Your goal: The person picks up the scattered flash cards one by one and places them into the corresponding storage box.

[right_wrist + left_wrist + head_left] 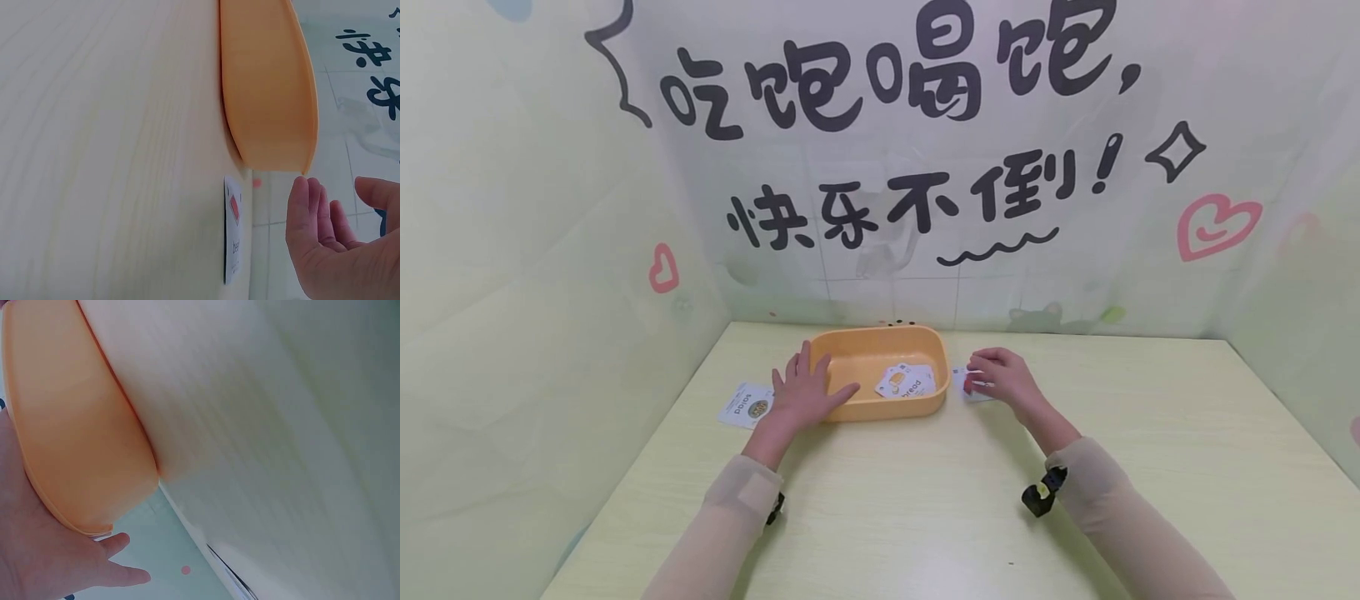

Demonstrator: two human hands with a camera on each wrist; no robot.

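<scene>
An orange plastic bin [880, 408] stands on the table near the back wall. Inside it lies a flower-shaped card with a bread picture [906, 381]. My left hand [805, 396] rests over the bin's left end with its fingers spread; the left wrist view shows the palm along the rim. To the left of that hand is a salad card [745, 406], partly covered by it. Just right of the bin my right hand [1009, 382] hovers over a beef card [233, 231] that lies on the table. Its fingers are loosely bent, with nothing between them.
The pale wooden table [887, 500] meets a printed backdrop [880, 283] behind the bin. More backdrop sheeting rises at both sides. A black strap [1041, 493] sits at the right wrist.
</scene>
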